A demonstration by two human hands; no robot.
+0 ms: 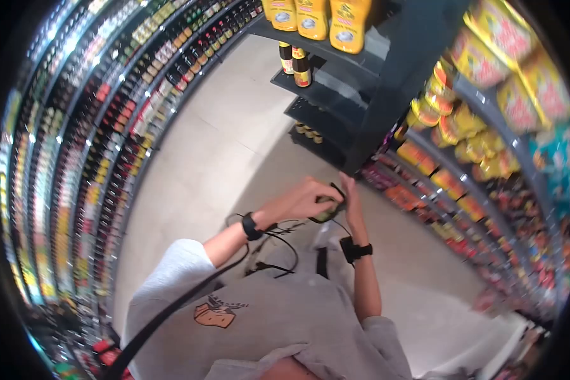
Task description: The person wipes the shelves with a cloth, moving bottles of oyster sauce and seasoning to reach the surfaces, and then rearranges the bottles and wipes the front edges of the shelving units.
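Note:
Near the centre, my left hand (313,197) is closed round a small greenish object with a dark edge (325,210), which is too blurred to name. Right beside it, my right hand (352,195) is seen edge-on, its fingers stretched out towards the shelf end and close against the object's dark edge. Its palm side is mostly hidden. Both wrists wear black bands, and black cables hang around my left forearm and across the grey shirt (266,316).
A dark shelf unit (386,82) ahead bears yellow bottles (347,25), dark sauce bottles (301,68) and small jars (308,133). Curved shelves of bottles (76,158) line the left; yellow packets (481,152) fill the right. Pale floor (202,139) lies between.

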